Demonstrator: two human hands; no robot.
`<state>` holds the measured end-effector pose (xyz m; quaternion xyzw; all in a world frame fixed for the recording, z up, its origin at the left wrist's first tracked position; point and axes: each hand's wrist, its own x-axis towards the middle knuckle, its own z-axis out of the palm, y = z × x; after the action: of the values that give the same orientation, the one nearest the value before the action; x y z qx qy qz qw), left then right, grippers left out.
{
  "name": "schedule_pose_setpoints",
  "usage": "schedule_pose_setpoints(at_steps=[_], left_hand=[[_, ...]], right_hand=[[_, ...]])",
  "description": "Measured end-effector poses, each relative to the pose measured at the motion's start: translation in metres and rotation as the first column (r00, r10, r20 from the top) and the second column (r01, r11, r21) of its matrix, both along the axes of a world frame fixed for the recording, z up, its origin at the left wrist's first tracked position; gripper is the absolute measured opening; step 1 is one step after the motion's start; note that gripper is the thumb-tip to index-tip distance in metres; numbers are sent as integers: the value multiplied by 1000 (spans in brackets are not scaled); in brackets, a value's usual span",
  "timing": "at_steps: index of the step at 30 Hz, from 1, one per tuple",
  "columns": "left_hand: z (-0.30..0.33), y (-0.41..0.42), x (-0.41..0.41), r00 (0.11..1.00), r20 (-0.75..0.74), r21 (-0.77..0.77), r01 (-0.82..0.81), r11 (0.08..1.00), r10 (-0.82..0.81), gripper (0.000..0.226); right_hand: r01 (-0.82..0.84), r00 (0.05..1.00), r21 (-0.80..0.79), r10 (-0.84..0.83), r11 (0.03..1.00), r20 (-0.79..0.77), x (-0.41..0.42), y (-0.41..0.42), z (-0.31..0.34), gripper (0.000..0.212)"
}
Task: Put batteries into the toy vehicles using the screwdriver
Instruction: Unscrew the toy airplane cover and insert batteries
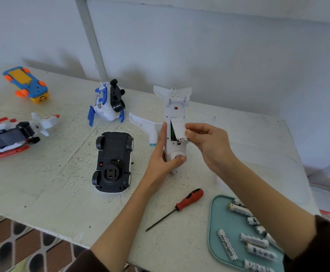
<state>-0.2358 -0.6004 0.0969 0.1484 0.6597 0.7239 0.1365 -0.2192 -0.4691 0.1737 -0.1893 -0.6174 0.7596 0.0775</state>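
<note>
White counter (42,183) vs grey wall. Toy plane (175,134) belly-up, long axis running away from person. Left hand (160,154) grips fuselage; right hand (207,142) fingers (189,132) pinch battery cover (177,127), half-lifted over compartment. Screwdriver (187,201) lies near, betw. arms. Batteries (226,245) in tray (215,222), right side, read "Heybright".

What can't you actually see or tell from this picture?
- Inside the white plane's battery bay: the cover pinched by the right hand hides most of it.
- Plane's nose: behind the left hand.
- Battery count: the right arm and the frame edge cut off the tray.
- Red-and-white toy: cut by the left edge.
</note>
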Motion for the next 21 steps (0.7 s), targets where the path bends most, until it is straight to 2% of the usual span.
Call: schedule_pose_setpoints(at_steps=[6,12,21], left_hand=[[0,0,-1,1000,-5,0,3,1000,-3,94],[-2,0,-1,1000,10,41,-9,999,8,92],[-2,0,0,1000,14,67,5,998,-6,91]], right_hand=[[-41,999,52,42,998,-27,0,-1,1,17],[-157,985,153,166,976,-46,4,0,1,36],[-201,972,243,224,949,-68,4,3,2,46]])
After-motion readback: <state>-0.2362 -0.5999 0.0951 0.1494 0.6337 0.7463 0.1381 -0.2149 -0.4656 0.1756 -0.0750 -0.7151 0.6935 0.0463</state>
